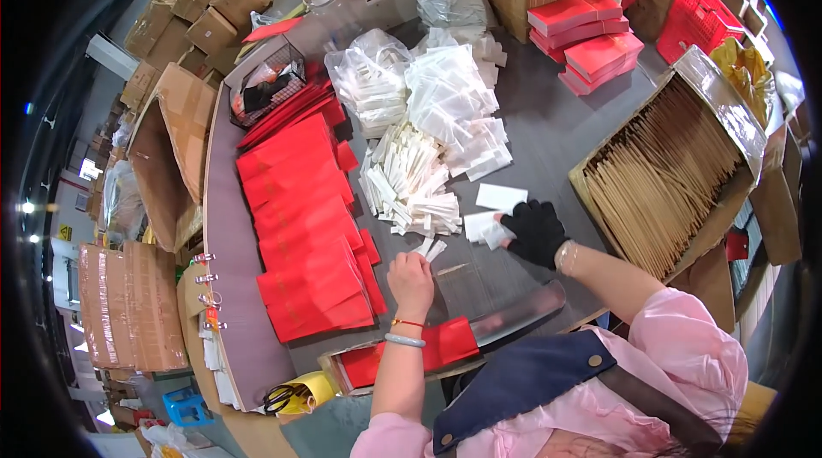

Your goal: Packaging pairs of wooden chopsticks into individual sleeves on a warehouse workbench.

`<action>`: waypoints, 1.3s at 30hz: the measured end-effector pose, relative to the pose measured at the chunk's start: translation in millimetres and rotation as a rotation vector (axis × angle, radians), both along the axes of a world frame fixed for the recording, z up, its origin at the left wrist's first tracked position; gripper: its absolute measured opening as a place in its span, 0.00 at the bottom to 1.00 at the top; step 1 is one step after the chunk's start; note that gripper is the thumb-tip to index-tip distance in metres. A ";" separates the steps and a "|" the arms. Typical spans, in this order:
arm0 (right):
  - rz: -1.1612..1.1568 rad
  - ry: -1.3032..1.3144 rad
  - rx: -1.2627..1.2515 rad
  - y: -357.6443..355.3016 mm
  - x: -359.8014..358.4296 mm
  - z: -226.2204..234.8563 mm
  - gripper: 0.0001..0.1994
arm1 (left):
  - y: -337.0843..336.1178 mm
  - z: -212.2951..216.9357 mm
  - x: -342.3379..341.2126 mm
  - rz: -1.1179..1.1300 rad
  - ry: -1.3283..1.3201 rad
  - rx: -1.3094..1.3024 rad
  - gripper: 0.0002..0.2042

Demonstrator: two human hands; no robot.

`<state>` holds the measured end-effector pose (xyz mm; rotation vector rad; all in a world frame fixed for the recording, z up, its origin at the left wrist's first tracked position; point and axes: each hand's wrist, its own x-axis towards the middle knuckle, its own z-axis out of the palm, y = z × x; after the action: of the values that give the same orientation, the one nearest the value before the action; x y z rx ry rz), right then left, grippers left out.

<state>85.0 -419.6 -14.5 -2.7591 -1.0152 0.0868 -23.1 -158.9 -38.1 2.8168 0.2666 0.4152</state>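
Observation:
My left hand (411,284) is closed at the near edge of a heap of white paper strips (407,171), its fingertips pinching a small white strip (436,249). A red cord and a pale bangle circle that wrist. On my right hand (534,233) is a black glove with bare fingertips. Its thumb and fingers close on the edge of a small white packet (485,228) lying on the table. Just beyond that packet lies a white card (501,196). Translucent white sachets (454,94) are piled behind the strips.
Red envelopes (300,218) overlap in a row at left. A carton of thin brown sticks (664,180) stands at right. Stacked red packs (591,38) sit at the far right. Near the front edge are a clear curved plastic piece (522,312) and black-handled scissors (287,398).

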 end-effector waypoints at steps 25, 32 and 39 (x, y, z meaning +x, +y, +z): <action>-0.832 -0.136 0.213 -276.1 -47.7 21.9 0.16 | -93.2 12.1 110.0 -0.579 0.190 -0.054 0.09; -0.917 -0.176 0.202 -266.9 -46.3 12.2 0.16 | -95.7 41.9 75.1 -0.416 0.136 -0.266 0.09; -0.773 -0.263 0.556 -247.9 -52.6 35.1 0.10 | -100.5 62.3 -52.5 -0.422 0.340 -0.375 0.14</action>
<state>32.4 -667.5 20.6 -2.4527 0.0626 -0.5843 -75.6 -259.4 24.3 2.4628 -0.1698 -0.1905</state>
